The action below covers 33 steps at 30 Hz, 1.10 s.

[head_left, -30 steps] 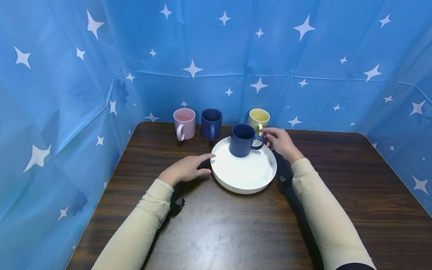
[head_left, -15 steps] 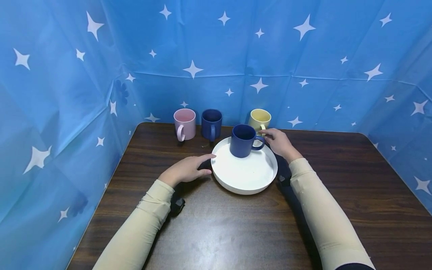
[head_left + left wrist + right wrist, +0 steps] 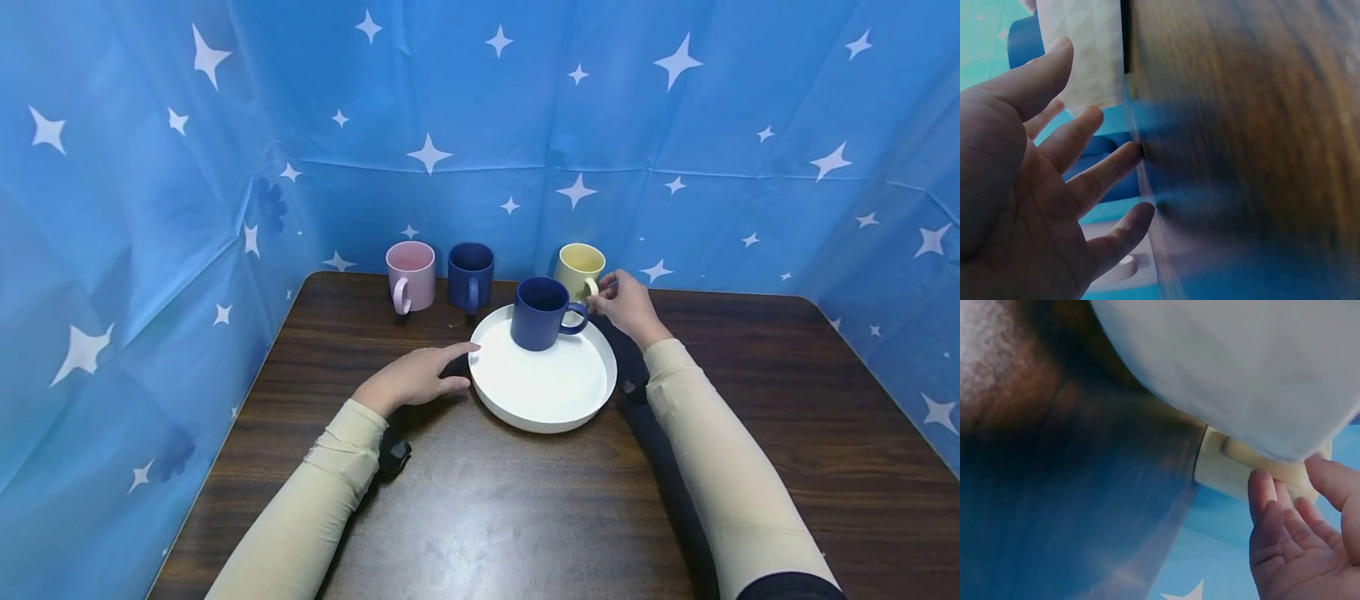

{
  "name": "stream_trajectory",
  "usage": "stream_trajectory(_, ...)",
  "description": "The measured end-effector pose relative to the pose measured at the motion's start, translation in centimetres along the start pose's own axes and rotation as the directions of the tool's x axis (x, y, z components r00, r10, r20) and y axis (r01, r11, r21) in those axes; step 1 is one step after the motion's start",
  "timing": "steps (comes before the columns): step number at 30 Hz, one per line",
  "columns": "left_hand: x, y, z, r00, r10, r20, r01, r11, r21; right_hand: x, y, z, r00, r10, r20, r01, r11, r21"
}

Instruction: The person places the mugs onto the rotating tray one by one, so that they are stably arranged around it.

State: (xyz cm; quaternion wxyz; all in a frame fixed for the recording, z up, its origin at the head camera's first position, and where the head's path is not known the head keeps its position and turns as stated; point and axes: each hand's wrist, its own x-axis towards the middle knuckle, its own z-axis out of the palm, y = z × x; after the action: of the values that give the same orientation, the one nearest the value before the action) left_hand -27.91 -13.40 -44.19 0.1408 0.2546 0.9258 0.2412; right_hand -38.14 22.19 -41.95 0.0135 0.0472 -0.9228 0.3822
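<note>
A dark blue mug stands upright on a round white tray, its handle pointing right. My left hand is at the tray's left side, index fingertip over the rim and thumb close to the wall; the left wrist view shows its fingers spread. Behind the tray's right side stands a yellow mug. My right hand is at the yellow mug's handle, thumb and curved fingers on either side of it. In the right wrist view, the tray wall hides part of the yellow mug.
Left of the yellow mug, a pink mug and a second dark blue mug stand near the back edge of the brown wooden table. Blue star-patterned cloth hangs behind the table and along both sides.
My right hand has shifted right around the yellow mug's handle. The yellow mug has slid slightly right, and its handle has turned rightward. My left hand and the tray have hardly moved.
</note>
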Motion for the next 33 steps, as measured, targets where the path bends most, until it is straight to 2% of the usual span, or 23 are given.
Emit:
stream_trajectory(6,-0.15,0.1,0.01,1.0,-0.005,0.0,0.005,1.0,-0.012,0.52,0.02,0.31,0.999,0.042,0.031,-0.043,0.999,0.014)
stream_trajectory(12,-0.26,0.21,-0.17,1.0,-0.009,0.003,0.009,1.0,-0.009,0.92,-0.19,0.57,0.993,0.098,0.072,-0.105,0.989,0.104)
stream_trajectory(16,-0.38,0.14,-0.23,1.0,-0.007,0.001,0.007,1.0,-0.012,1.04,-0.47,0.62,0.988,0.119,0.097,-0.129,0.986,0.108)
stream_trajectory(26,-0.05,0.02,0.01,1.0,-0.003,0.005,0.003,1.0,-0.009,0.87,-0.36,0.23,0.982,0.166,0.092,-0.175,0.979,0.103)
stream_trajectory(33,-0.03,0.09,-0.05,1.0,-0.012,0.004,0.012,1.0,-0.014,0.24,-0.22,-0.34,0.989,0.138,0.06,-0.144,0.983,0.114)
